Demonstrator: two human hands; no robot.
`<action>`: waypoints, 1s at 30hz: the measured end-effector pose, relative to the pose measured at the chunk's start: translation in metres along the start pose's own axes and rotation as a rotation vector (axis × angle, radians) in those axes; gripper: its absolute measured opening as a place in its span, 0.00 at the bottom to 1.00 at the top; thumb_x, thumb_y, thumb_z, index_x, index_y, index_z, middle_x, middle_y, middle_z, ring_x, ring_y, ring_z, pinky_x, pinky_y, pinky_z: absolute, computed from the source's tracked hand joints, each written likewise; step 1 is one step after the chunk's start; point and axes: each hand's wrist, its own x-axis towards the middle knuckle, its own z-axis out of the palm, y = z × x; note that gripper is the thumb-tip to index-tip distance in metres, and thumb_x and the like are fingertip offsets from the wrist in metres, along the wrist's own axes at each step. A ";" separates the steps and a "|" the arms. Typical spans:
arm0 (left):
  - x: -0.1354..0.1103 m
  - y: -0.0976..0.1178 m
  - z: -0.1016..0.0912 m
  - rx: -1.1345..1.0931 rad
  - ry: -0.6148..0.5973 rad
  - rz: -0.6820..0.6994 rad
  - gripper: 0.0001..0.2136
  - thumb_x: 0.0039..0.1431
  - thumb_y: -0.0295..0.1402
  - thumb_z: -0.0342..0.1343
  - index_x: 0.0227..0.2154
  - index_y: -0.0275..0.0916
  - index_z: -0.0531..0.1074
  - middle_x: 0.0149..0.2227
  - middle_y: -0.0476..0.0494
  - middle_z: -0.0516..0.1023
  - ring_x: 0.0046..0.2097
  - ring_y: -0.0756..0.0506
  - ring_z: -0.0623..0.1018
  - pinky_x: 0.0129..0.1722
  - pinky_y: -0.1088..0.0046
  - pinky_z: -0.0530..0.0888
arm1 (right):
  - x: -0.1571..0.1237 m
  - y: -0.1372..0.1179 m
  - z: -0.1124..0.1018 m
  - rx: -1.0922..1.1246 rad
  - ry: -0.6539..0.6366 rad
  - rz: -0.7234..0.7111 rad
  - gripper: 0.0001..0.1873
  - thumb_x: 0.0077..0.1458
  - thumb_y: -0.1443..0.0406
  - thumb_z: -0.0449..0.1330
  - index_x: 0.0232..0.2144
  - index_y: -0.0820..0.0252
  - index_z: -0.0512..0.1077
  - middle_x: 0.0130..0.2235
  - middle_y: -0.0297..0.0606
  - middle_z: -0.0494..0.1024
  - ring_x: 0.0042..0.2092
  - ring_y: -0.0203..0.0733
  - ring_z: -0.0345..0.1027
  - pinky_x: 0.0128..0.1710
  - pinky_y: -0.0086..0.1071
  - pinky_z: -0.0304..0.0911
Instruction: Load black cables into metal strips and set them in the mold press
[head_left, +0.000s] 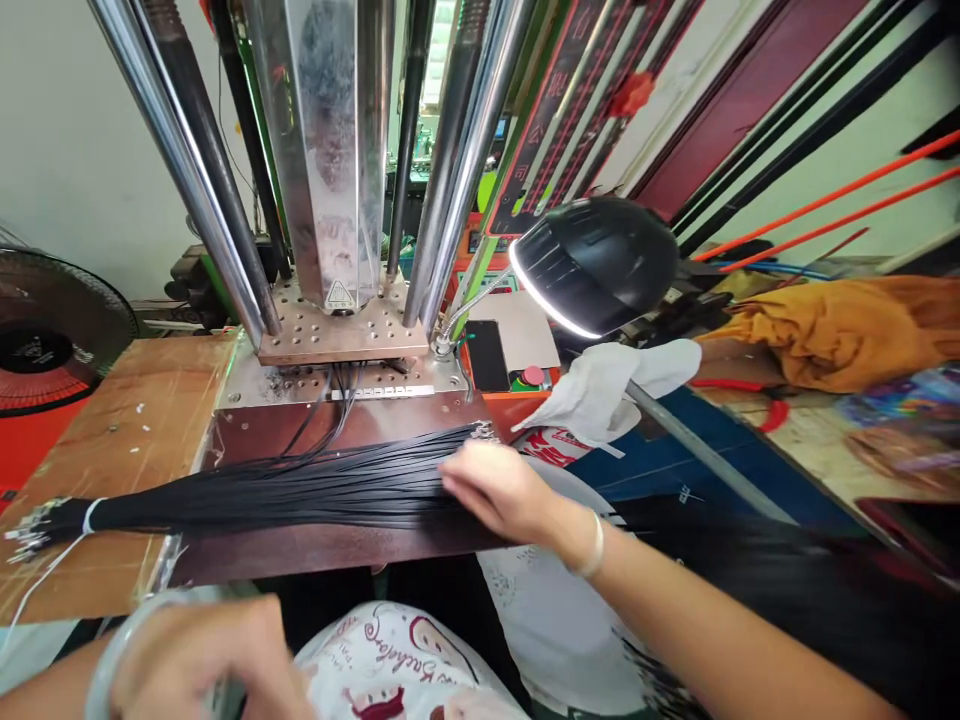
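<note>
A long bundle of thin black cords (300,492) lies across the brown machine bed, tied with a white tie (91,516) near its left end. Small metallic tips (34,530) stick out at that end, and more show at the right. My right hand (506,490) is at the bundle's right end, its fingers curled over the cords; the fingertips are partly hidden. At the lower left, apart from the bundle, my left hand (214,655) is smeared by motion, so its fingers cannot be made out.
A press (337,340) with steel columns stands behind the bundle, thin black cords beneath its plate. A black lamp (600,265) shines at the right, above a white cloth (600,395). A fan (45,345) is at the left. Below right sits a round grey surface (525,620).
</note>
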 end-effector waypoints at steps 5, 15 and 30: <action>0.062 -0.019 -0.063 0.415 0.477 -0.126 0.20 0.67 0.39 0.43 0.54 0.35 0.70 0.54 0.36 0.75 0.54 0.43 0.75 0.58 0.64 0.69 | 0.074 0.072 0.038 -0.374 -0.306 0.275 0.18 0.64 0.69 0.47 0.51 0.70 0.68 0.49 0.54 0.73 0.49 0.52 0.62 0.45 0.42 0.56; 0.089 -0.060 -0.093 0.935 0.389 -0.404 0.18 0.65 0.39 0.43 0.45 0.34 0.74 0.46 0.36 0.76 0.49 0.39 0.75 0.53 0.61 0.70 | 0.040 0.092 0.026 -0.101 -0.239 0.269 0.14 0.58 0.63 0.58 0.46 0.63 0.71 0.45 0.49 0.74 0.49 0.53 0.62 0.48 0.46 0.56; 0.139 -0.008 -0.129 0.149 0.101 -0.511 0.15 0.54 0.44 0.55 0.23 0.37 0.69 0.23 0.50 0.71 0.28 0.49 0.70 0.31 0.75 0.67 | -0.018 0.063 0.039 0.419 1.073 0.835 0.12 0.54 0.59 0.60 0.39 0.59 0.69 0.33 0.36 0.75 0.35 0.39 0.72 0.41 0.37 0.69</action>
